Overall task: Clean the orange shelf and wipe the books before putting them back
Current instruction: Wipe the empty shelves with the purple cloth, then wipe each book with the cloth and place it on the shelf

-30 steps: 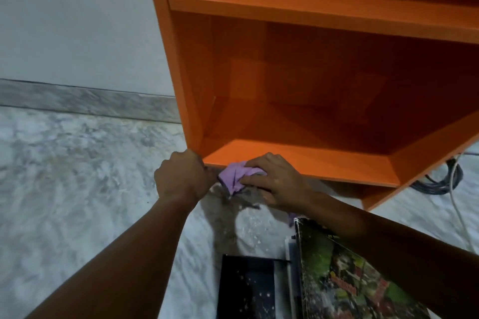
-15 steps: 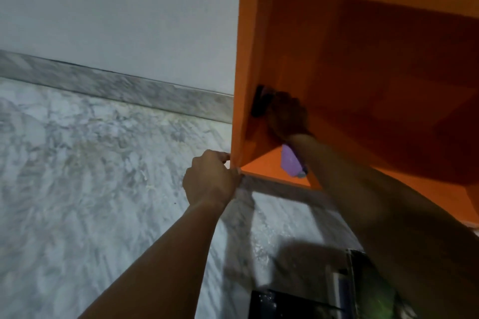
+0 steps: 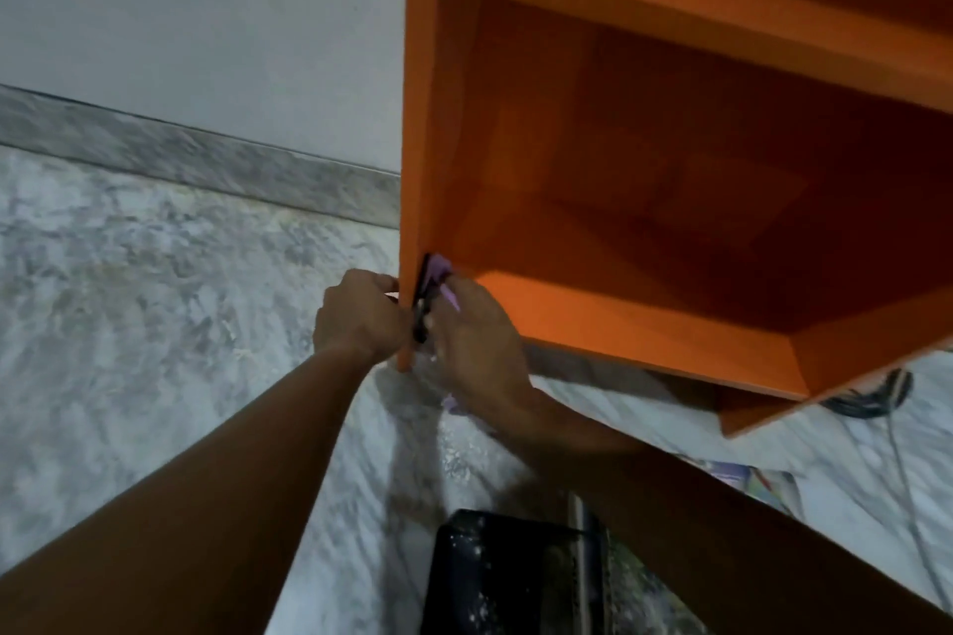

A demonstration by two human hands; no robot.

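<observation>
The orange shelf (image 3: 644, 201) stands on the marble floor, its lower compartment holding nothing but my hand. My left hand (image 3: 361, 317) grips the front edge of the left side panel near its bottom. My right hand (image 3: 477, 340) holds a purple cloth (image 3: 438, 273) pressed against the inner face of that panel, at the front left corner of the bottom board. Part of the cloth hangs below my right wrist. Books (image 3: 510, 578) lie on the floor below my right forearm: a dark cover and a colourful one, partly hidden by the arm.
A white wall (image 3: 206, 26) with a marble skirting (image 3: 180, 165) runs behind the shelf on the left. Dark cables (image 3: 871, 397) lie on the floor under the shelf's right side. The marble floor (image 3: 129, 325) spreads to the left.
My right hand has drawn the cloth from deep inside the left panel forward and down to its front bottom corner. My left hand keeps its grip on the panel edge.
</observation>
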